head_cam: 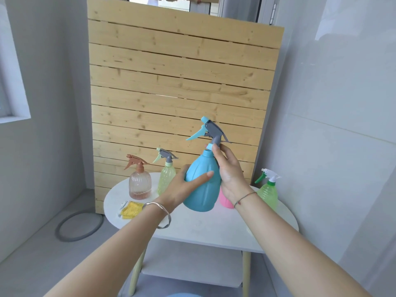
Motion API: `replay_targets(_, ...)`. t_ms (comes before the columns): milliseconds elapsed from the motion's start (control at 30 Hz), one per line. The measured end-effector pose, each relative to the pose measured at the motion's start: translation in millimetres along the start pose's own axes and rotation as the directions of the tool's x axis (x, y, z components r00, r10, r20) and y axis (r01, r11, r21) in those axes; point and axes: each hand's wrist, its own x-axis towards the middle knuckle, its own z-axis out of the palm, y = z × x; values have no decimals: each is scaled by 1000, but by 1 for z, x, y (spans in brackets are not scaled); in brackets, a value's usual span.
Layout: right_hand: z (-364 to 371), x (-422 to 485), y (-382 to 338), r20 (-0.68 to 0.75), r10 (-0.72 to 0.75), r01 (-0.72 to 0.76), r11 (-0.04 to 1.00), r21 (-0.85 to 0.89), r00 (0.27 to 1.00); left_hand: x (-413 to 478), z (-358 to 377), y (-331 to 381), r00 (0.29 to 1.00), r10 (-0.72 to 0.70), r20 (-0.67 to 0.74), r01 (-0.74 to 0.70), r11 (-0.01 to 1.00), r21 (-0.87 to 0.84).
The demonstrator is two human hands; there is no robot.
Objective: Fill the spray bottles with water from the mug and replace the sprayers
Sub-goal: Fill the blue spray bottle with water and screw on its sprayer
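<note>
The opaque blue plastic pear-shaped spray bottle (201,189) is held up in the air over the round white table (214,228), approx mid-frame. Its long axis is close to upright, w/ the neck on top and leaning a bit to the right. The body is gripped by the left hand (182,187), thumb laid across the front and fingers curled round the back. The grey-and-blue trigger sprayer (212,129) is pinched at its blue collar by the right hand (229,172). The nozzle is pointed up and to the left, the trigger down-left. The collar is seen tilted at the neck opening; whether it's threaded on can't be told.

A pink bottle (225,200) is mostly hidden behind the blue one and the right wrist, so no top is visible. Something blue (180,294) is cut off by the bottom edge, can't be made out.
</note>
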Motion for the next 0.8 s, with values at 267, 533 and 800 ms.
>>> replay_targets(267,-12,56,-20,-83,-114,119,992,53,990,9,-10,-68,991,-122,58,118,990,79)
replay_targets(533,-52,93,15,-11,69,-70,991,-115,998,20,-4,-100,994,-107,-30,107,994,5)
replay_targets(800,-111,69,145,-145,392,-393,685,-613,909,24,-22,-129,972,-111,-208,101,993,-57)
